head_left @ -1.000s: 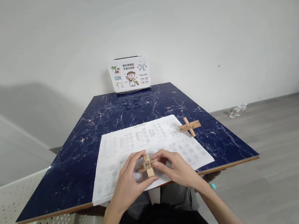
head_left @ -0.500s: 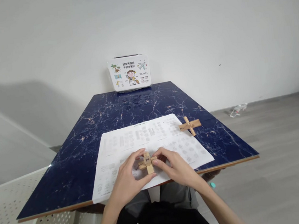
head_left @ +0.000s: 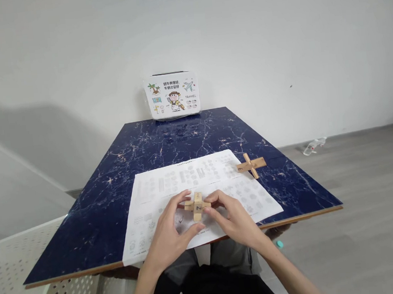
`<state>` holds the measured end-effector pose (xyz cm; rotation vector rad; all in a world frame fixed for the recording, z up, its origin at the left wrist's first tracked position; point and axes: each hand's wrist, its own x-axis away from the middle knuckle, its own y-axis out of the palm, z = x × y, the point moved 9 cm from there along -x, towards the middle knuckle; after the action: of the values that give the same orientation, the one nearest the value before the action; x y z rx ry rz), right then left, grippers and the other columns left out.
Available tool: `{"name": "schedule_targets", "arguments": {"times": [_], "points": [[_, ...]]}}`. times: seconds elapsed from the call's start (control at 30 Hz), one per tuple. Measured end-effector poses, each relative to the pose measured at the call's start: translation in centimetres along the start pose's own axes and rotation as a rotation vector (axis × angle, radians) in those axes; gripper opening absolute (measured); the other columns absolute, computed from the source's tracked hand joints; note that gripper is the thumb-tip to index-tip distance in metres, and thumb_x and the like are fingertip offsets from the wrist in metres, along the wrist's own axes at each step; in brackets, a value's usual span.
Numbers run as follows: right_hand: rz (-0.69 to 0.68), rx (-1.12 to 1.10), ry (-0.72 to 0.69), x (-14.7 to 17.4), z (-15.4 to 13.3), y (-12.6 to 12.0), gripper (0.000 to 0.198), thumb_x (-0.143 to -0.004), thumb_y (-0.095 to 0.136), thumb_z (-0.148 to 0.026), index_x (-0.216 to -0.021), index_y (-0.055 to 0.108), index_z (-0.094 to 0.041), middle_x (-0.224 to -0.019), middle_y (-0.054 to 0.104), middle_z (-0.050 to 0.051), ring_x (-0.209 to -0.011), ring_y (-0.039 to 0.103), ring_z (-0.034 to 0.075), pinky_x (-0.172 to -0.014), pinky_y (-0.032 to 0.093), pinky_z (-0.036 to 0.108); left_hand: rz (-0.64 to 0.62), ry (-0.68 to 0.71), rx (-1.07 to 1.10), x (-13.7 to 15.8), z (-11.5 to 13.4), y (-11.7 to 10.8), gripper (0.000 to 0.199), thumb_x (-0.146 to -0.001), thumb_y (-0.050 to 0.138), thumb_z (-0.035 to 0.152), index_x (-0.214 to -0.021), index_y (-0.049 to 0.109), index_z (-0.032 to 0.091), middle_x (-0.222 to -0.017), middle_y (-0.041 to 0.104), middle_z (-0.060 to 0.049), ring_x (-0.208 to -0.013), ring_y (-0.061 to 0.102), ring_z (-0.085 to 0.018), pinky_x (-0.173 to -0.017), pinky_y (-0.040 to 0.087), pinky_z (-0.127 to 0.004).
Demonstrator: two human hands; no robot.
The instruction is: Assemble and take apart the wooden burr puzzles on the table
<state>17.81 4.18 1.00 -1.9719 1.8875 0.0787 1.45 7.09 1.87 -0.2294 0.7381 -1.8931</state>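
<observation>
Right at the near edge of the dark blue marbled table (head_left: 114,165), both hands close on a small wooden cross puzzle (head_left: 197,205) and hold it just above the printed instruction sheet (head_left: 172,182). The left hand (head_left: 169,236) comes in from seven o'clock, its thumb and fingers curled around the puzzle's left arm, pinching it firmly. The right hand (head_left: 235,217) comes in from five o'clock and grips the right arm the same way, fingertips pressed to the wood. A dark mark shows on the puzzle's facing block. At about two o'clock from the hands, a second wooden cross (head_left: 251,164) lies flat on the table, touching the sheet's far right corner. At twelve o'clock, against the white wall, stands a white illustrated box (head_left: 172,95) with cartoon travel pictures. A white perforated chair (head_left: 27,272) sits at eight o'clock, beside the table.
</observation>
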Motion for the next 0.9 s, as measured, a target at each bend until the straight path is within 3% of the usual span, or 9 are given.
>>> {"name": "schedule_targets", "arguments": {"times": [0.17, 0.33, 0.47, 0.63, 0.77, 0.9], "points": [[0.109, 0.002, -0.127, 0.2, -1.6, 0.1, 0.006, -0.100, 0.064, -0.026, -0.104, 0.061, -0.023, -0.108, 0.070, 0.007, -0.100, 0.069, 0.023, -0.090, 0.054, 0.036, -0.079, 0.050, 0.188, 0.1, -0.2, 0.2, 0.055, -0.099, 0.062, 0.045, -0.148, 0.050, 0.027, -0.149, 0.061, -0.012, -0.136, 0.059, -0.033, -0.115, 0.048, -0.050], [-0.018, 0.034, -0.107, 0.0, -2.6, 0.7, 0.018, -0.100, 0.064, -0.027, -0.118, 0.061, -0.025, -0.114, 0.071, 0.006, -0.105, 0.069, 0.023, -0.093, 0.055, 0.036, -0.019, -0.020, 0.236, 0.5, -1.1, -0.3, 0.055, -0.095, 0.068, 0.042, -0.146, 0.052, 0.031, -0.151, 0.059, -0.008, -0.137, 0.058, -0.031, -0.114, 0.049, -0.047], [-0.033, 0.162, -0.197, 0.1, -4.0, 0.2, 0.027, -0.102, 0.061, -0.025, -0.128, 0.059, -0.026, -0.120, 0.066, 0.008, -0.112, 0.063, 0.024, -0.098, 0.051, 0.039, -0.031, 0.004, 0.259, 0.6, -0.4, 0.0, 0.059, -0.085, 0.079, 0.036, -0.139, 0.057, 0.031, -0.141, 0.066, -0.006, -0.127, 0.065, -0.028, -0.110, 0.053, -0.043], [-0.048, 0.310, -0.290, 0.3, -5.0, 0.6, 0.013, -0.104, 0.057, -0.026, -0.116, 0.061, -0.023, -0.104, 0.060, 0.008, -0.097, 0.060, 0.023, -0.084, 0.051, 0.037, -0.031, 0.032, 0.253, 0.7, 0.0, 0.0, 0.057, -0.080, 0.083, 0.030, -0.133, 0.060, 0.029, -0.132, 0.069, -0.006, -0.122, 0.067, -0.028, -0.106, 0.054, -0.040], [-0.116, 0.411, -0.305, 0.5, -5.1, 1.0, 0.012, -0.105, 0.056, -0.028, -0.116, 0.057, -0.022, -0.100, 0.061, 0.007, -0.090, 0.059, 0.023, -0.078, 0.048, 0.036, -0.055, 0.073, 0.204, 0.8, 0.3, 0.1, 0.059, -0.078, 0.083, 0.024, -0.132, 0.062, 0.030, -0.131, 0.069, -0.005, -0.120, 0.066, -0.028, -0.104, 0.053, -0.040], [-0.137, 0.335, -0.287, 0.8, -5.0, 0.9, 0.009, -0.105, 0.055, -0.028, -0.112, 0.057, -0.023, -0.089, 0.061, 0.002, -0.080, 0.058, 0.019, -0.074, 0.045, 0.032, -0.086, 0.145, 0.190, 0.7, 0.9, 0.1, 0.060, -0.075, 0.085, 0.025, -0.131, 0.063, 0.029, -0.124, 0.070, -0.006, -0.114, 0.067, -0.027, -0.102, 0.054, -0.040]]}}
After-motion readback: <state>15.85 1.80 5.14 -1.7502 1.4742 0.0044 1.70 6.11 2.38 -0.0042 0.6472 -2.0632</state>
